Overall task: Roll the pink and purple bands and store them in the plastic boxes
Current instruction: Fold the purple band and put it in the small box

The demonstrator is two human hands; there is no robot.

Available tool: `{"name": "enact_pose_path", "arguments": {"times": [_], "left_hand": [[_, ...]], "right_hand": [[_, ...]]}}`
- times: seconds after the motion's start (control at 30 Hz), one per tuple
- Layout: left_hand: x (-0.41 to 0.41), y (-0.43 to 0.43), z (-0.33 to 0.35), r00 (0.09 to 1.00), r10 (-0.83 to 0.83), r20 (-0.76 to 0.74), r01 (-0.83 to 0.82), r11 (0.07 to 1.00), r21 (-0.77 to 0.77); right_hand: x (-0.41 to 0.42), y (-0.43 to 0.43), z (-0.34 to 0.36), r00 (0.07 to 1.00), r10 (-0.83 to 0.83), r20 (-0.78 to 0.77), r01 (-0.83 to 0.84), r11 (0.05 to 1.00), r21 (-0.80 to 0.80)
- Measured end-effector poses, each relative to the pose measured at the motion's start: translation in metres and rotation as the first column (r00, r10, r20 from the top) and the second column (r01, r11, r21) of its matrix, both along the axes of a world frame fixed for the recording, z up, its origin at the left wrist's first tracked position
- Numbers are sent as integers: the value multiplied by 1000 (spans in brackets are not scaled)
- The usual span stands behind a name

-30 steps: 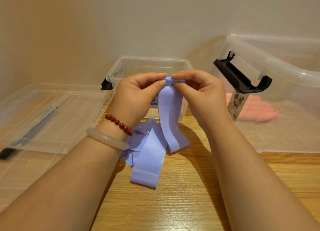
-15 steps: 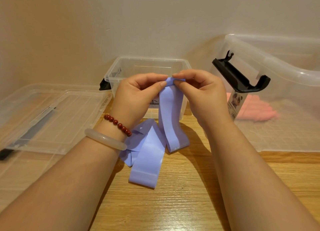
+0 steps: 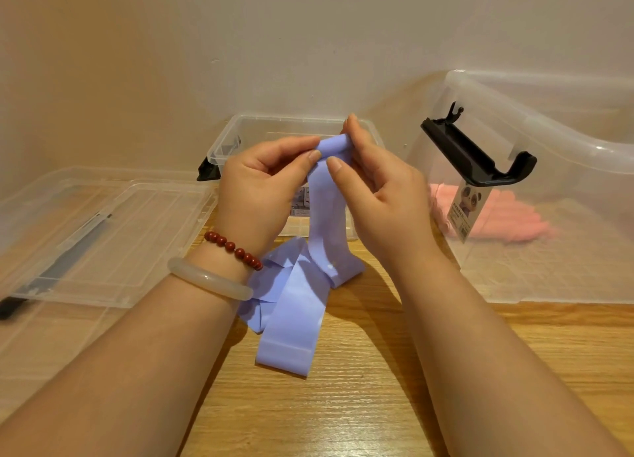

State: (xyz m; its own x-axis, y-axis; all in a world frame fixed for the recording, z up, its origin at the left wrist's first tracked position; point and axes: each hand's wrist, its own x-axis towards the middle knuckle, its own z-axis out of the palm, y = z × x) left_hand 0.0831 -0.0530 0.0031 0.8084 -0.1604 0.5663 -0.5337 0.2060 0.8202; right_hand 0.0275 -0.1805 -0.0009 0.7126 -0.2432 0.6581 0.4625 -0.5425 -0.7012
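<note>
— Pinching anything just now?
— Yes. The left hand [image 3: 260, 192] and right hand [image 3: 384, 199] pinch the rolled top of the purple band [image 3: 324, 216]; its tail lies folded on the desk [image 3: 360, 405], near the small box [image 3: 284, 122] at the back edge.

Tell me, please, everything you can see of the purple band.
The purple band is a wide, flat strip of smooth, lilac, rubbery-looking material. Its top end is curled into a small roll, pinched by the left hand and right hand. It hangs down to the table, where the rest lies in loose folds.
</note>
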Motion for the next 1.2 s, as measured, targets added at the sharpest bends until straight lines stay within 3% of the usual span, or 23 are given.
{"name": "enact_pose_path", "arguments": {"times": [0.17,0.33,0.57,0.97,1.2], "left_hand": [[0,0,0,1000,4,9,-4,1000,22],[3,0,-1,1000,6,3,-6,1000,29],[3,-1,-2,994,-89,-64,93,993,72],[1,0,-2,990,-100,-99,108,991,81],[1,1,-1,997,-58,-57,62,995,74]], "right_hand": [[2,-2,-2,1000,-12,12,12,1000,-14],[4,-9,3,999,-21,51,11,982,188],[5,-17,6,999,35,22,-40,956,292],[1,-16,8,992,124,12,-121,932,343],[0,-17,8,992,112,-55,-93,957,273]]}}
